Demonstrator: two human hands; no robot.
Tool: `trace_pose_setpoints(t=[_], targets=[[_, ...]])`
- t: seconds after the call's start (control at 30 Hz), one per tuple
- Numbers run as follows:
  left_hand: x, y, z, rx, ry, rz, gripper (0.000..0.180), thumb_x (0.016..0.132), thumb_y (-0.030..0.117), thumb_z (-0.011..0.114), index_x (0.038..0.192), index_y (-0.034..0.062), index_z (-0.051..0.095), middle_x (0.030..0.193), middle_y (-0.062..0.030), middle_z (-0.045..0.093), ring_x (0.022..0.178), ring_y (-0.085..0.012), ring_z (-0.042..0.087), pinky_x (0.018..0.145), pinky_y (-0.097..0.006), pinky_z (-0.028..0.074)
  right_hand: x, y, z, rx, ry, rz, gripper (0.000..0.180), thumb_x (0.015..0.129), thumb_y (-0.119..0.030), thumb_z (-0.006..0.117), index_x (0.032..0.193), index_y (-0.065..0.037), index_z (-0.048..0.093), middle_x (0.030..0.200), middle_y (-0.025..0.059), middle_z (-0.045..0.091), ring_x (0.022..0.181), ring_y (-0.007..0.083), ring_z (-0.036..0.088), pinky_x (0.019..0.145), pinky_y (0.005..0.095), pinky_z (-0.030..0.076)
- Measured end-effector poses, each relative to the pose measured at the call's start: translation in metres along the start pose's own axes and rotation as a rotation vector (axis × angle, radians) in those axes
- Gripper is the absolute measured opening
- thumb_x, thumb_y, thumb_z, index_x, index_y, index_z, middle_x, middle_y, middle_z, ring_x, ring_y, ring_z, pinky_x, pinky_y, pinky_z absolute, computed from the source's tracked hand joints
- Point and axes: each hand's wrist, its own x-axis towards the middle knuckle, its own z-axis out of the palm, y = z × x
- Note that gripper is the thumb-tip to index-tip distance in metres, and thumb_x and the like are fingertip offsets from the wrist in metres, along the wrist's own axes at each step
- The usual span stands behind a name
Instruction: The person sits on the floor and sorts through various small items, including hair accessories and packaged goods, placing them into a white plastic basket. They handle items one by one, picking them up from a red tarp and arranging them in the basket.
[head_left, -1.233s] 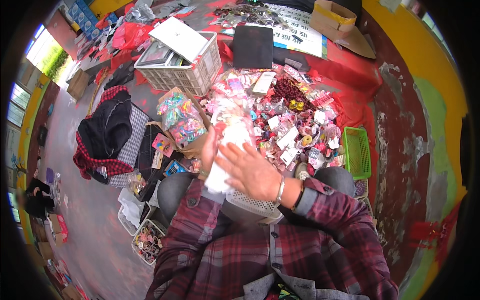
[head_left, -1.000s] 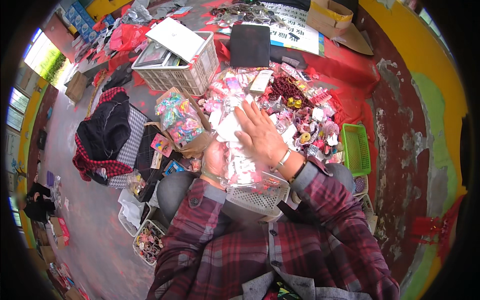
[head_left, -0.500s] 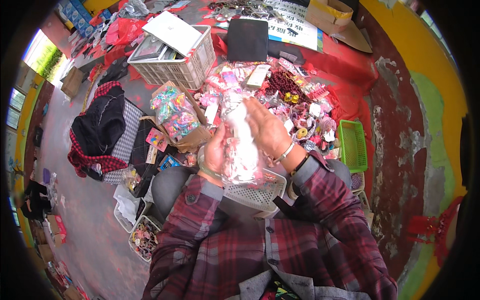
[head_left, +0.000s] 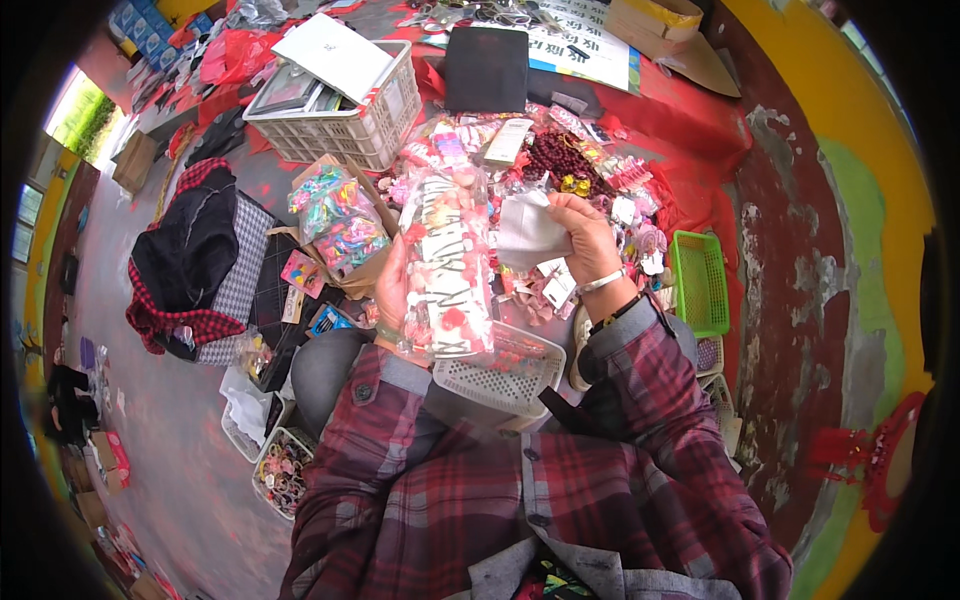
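My left hand (head_left: pixel 391 295) is closed along the left edge of a long clear plastic packet (head_left: pixel 448 270), which holds rows of white cards with pink and red pieces. To its right, my right hand (head_left: pixel 592 240) pinches a crumpled white sheet (head_left: pixel 528 232) between thumb and fingers. The sheet hangs beside the packet, over a pile of hair accessories and small packaged goods (head_left: pixel 575 160). Beneath the packet, between my knees, stands a white perforated basket (head_left: pixel 497 385) with some reddish items in it.
A carton of colourful bagged pieces (head_left: pixel 340 220) stands left of the packet. Behind it is a white crate (head_left: pixel 335 130) with papers and flat items. A green basket (head_left: pixel 700 283) sits at right. Dark and checked clothing (head_left: pixel 195 260) lies left, above a small basket of hair ties (head_left: pixel 284 473).
My right hand has moved off the packet to the right, now pinching the white sheet. The packet's front has come into plain view, still in my left hand.
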Motion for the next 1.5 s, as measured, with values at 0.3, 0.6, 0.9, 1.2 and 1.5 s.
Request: trace_pose_setpoints(t=[0.3,0.6,0.9,1.2,1.5], targets=[[0.000,-0.011,0.001,0.026,0.017,0.030,0.052,0.096,0.036,0.035,0.132,-0.0010,0.038,0.123,-0.0176,0.053,0.104,-0.0292,0.058,0.090,-0.042,0.048,-0.001,0.011,0.003,0.127,-0.152,0.078,0.009,0.081,0.001,0.056,0.083,-0.008,0.056,0.076,-0.0009,0.058,0.068,0.0094,0.056,0.063,0.0223,0.044],[-0.002,-0.004,0.002,0.037,0.063,0.017,0.060,0.092,0.047,0.039,0.133,0.0028,0.037,0.118,-0.0168,0.055,0.096,-0.0295,0.061,0.078,-0.044,0.053,-0.001,0.007,0.000,0.045,0.187,0.060,0.004,0.076,-0.008,0.062,0.079,-0.009,0.059,0.076,-0.0028,0.059,0.070,0.0069,0.051,0.061,0.0224,0.040],[-0.008,0.017,0.002,0.070,-0.010,0.261,0.053,0.091,0.042,0.045,0.127,0.0034,0.044,0.118,-0.0155,0.056,0.099,-0.0271,0.059,0.084,-0.040,0.051,0.021,0.007,-0.022,-0.155,0.308,-0.043,0.012,0.083,-0.013,0.056,0.091,-0.004,0.053,0.081,0.0071,0.060,0.062,0.0131,0.058,0.052,0.0247,0.051],[-0.001,0.012,-0.006,0.103,-0.029,0.082,0.053,0.095,0.040,0.038,0.130,0.0002,0.040,0.118,-0.0166,0.056,0.100,-0.0291,0.060,0.086,-0.041,0.050,0.021,-0.040,-0.034,0.327,0.103,-0.278,0.007,0.087,-0.014,0.051,0.088,-0.007,0.051,0.084,0.0028,0.058,0.080,0.0193,0.060,0.077,0.0326,0.051],[0.007,-0.014,-0.014,0.066,-0.072,-0.058,0.055,0.095,0.038,0.034,0.131,-0.0033,0.038,0.121,-0.0214,0.053,0.109,-0.0332,0.054,0.094,-0.044,0.044,-0.047,-0.041,0.045,-0.807,-0.568,-0.679,0.014,0.086,-0.013,0.054,0.092,0.000,0.055,0.113,0.0094,0.059,0.087,0.0259,0.059,0.074,0.0362,0.048]])
